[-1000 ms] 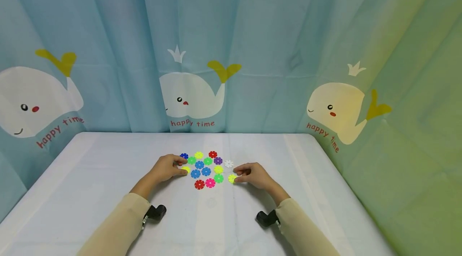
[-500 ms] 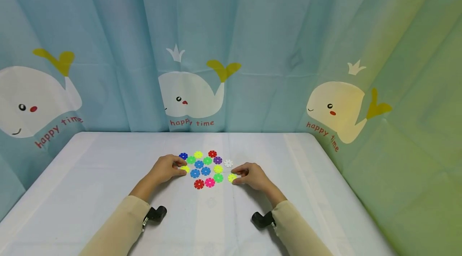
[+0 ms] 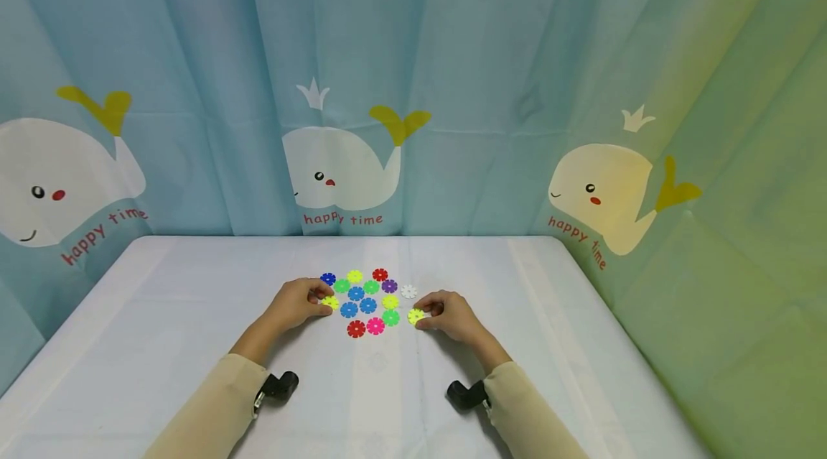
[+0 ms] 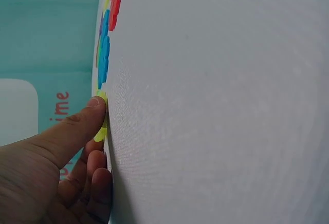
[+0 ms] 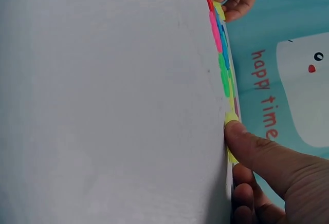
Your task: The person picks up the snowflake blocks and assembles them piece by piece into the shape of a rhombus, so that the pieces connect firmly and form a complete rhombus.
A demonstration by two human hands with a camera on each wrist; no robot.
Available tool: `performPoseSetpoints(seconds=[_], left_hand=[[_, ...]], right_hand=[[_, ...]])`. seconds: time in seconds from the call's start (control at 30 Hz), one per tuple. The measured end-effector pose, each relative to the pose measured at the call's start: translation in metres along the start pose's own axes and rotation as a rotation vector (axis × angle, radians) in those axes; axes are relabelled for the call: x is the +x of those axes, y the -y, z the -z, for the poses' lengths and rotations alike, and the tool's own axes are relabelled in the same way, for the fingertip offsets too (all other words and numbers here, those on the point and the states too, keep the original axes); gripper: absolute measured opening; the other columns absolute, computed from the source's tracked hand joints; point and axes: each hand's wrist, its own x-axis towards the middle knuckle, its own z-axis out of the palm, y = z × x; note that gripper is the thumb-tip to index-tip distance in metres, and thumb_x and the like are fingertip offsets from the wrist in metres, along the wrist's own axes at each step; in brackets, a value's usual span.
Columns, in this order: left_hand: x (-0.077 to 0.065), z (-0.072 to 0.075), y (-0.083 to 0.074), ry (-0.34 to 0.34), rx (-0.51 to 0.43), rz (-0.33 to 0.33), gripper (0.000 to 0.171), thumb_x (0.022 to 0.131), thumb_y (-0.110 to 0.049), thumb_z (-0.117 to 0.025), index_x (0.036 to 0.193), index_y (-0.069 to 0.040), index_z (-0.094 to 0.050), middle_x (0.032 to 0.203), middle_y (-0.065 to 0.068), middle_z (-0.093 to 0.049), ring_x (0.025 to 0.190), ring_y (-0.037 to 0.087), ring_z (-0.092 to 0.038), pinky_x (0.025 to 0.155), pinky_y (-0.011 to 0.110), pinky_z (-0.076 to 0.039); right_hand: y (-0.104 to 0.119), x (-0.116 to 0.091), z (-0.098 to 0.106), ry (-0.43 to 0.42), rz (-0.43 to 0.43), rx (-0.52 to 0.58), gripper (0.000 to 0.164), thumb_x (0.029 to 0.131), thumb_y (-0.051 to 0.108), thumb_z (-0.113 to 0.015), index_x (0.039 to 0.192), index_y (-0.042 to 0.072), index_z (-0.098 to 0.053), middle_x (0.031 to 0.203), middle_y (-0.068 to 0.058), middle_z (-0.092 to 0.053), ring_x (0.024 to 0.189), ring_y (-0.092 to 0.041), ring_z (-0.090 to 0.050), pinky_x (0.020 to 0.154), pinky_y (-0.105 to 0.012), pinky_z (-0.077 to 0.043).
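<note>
Many-coloured notched plastic building discs lie flat in a cluster on the white table, among them a pink disc (image 3: 375,326) and a blue disc (image 3: 367,305). At the cluster's left side my left hand (image 3: 300,302) pinches a yellow building disc (image 3: 329,302), thumb on the near edge and fingers at the far edge. In the left wrist view the thumb (image 4: 77,131) covers part of that disc. To the right of the cluster, my right hand (image 3: 456,317) pinches another yellow building disc (image 3: 416,316) by its edges. Its thumb (image 5: 257,149) presses the near side in the right wrist view.
A white disc (image 3: 409,291) lies just behind the right fingertips, and a dark blue disc (image 3: 328,278) behind the left. The white table (image 3: 381,401) reaches back to a blue curtain (image 3: 478,85) with whale prints. Black wrist cameras (image 3: 281,386) hang below both sleeves.
My right hand has shifted slightly left, its fingers now further round the yellow disc. The left hand and the other discs stay in place; the head view has tilted slightly.
</note>
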Motion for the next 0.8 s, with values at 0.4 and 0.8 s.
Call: performPoseSetpoints(seconds=[0.4, 0.8], left_hand=[[-0.0047, -0.0011, -0.0049, -0.015, -0.037, 0.034, 0.027, 0.081, -0.011, -0.081, 0.105, -0.012, -0.070, 0.090, 0.001, -0.062, 0.079, 0.016, -0.052, 0.073, 0.029, -0.048], [-0.0094, -0.0002, -0.0009, -0.049, -0.062, 0.021, 0.019, 0.084, -0.011, -0.078, 0.103, -0.011, -0.072, 0.087, 0.000, -0.063, 0.080, 0.015, -0.056, 0.077, 0.030, -0.051]], right_hand=[[0.0035, -0.0053, -0.0026, -0.060, 0.000, 0.048, 0.024, 0.076, 0.005, -0.084, 0.097, 0.010, -0.073, 0.088, 0.000, -0.066, 0.077, -0.012, -0.053, 0.068, -0.023, -0.045], [0.0044, -0.0102, -0.0035, -0.056, 0.054, 0.113, 0.018, 0.080, 0.001, -0.078, 0.097, 0.006, -0.073, 0.087, -0.003, -0.068, 0.075, -0.012, -0.057, 0.065, -0.022, -0.047]])
